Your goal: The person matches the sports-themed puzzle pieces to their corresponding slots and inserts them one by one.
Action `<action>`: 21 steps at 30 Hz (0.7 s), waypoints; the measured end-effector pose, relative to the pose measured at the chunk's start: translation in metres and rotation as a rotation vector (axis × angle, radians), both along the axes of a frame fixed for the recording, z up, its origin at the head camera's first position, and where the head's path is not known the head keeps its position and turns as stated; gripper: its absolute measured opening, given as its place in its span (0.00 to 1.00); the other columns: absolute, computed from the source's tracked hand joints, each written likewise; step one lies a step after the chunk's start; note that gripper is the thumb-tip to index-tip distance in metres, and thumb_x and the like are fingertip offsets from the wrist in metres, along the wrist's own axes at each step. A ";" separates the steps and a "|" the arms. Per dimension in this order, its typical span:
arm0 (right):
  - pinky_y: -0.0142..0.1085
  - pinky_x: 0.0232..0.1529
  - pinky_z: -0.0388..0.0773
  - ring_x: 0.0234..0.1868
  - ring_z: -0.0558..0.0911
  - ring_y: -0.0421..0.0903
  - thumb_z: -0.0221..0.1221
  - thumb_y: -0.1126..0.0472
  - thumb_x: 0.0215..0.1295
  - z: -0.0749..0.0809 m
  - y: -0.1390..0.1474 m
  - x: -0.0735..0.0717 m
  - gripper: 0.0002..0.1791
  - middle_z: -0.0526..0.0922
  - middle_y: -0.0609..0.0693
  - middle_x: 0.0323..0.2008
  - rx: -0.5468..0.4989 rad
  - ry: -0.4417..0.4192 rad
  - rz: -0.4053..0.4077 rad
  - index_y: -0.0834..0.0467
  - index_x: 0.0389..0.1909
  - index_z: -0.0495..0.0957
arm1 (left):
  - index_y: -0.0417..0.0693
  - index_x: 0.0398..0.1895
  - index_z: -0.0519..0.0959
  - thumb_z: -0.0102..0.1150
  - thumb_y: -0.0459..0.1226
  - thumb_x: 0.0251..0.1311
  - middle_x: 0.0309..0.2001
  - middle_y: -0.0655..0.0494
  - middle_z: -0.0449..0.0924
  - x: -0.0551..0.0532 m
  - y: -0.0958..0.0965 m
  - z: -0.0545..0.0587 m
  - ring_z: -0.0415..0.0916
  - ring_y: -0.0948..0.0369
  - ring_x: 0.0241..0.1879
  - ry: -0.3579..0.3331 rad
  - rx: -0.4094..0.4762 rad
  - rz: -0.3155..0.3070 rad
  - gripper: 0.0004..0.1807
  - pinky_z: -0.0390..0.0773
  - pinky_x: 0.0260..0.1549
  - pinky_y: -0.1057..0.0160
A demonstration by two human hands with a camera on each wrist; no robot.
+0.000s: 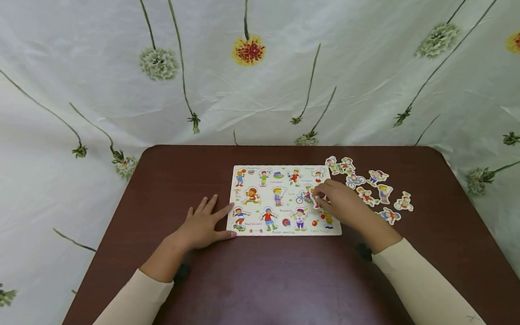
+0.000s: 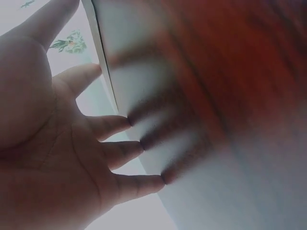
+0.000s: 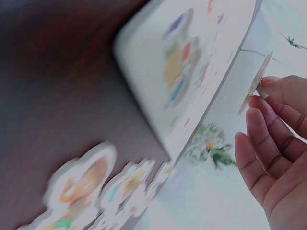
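Observation:
A white wooden picture puzzle board with cartoon children playing sports lies on the table. Its left edge is touched by my left hand, whose fingers are spread and nearly straight; the left wrist view shows the palm and fingertips meeting the surface. My right hand is over the board's right part. Between thumb and fingertips it pinches a thin puzzle piece by a small knob on its back. The piece appears edge-on in the right wrist view, tilted and apart from the board; its picture is mostly hidden.
Several loose cut-out puzzle pieces, among them a golfer piece and a separate piece, lie right of the board. The dark brown table has rounded far corners. Behind it hangs a flower-print cloth.

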State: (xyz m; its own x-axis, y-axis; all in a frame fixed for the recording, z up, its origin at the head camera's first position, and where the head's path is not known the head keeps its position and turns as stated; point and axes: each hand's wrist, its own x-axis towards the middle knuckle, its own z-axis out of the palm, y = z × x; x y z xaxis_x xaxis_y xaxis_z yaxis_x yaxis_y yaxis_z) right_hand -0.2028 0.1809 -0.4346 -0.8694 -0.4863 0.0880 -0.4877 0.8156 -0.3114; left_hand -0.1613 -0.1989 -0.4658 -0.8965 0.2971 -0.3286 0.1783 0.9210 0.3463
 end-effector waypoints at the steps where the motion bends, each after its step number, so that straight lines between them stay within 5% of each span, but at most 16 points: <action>1: 0.44 0.43 0.81 0.42 0.84 0.48 0.63 0.61 0.69 0.001 -0.004 -0.001 0.08 0.84 0.52 0.41 0.009 0.004 0.006 0.58 0.45 0.83 | 0.64 0.81 0.54 0.60 0.63 0.63 0.82 0.37 0.37 0.000 0.000 0.000 0.33 0.36 0.81 0.003 0.002 0.000 0.47 0.38 0.72 0.25; 21: 0.39 0.45 0.80 0.42 0.81 0.43 0.60 0.57 0.73 0.006 -0.093 -0.026 0.09 0.82 0.48 0.43 0.083 -0.039 0.108 0.55 0.48 0.84 | 0.66 0.81 0.52 0.55 0.65 0.65 0.82 0.38 0.39 0.000 -0.002 -0.002 0.35 0.36 0.81 0.028 -0.040 -0.008 0.45 0.41 0.68 0.21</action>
State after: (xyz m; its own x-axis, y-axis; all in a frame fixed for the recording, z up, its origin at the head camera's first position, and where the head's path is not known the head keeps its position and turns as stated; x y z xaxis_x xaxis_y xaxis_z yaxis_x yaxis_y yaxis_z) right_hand -0.2287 0.0883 -0.4287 -0.8135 -0.5815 0.0107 -0.5630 0.7827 -0.2654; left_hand -0.1614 -0.2004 -0.4676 -0.9030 0.2917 -0.3155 0.1950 0.9325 0.3040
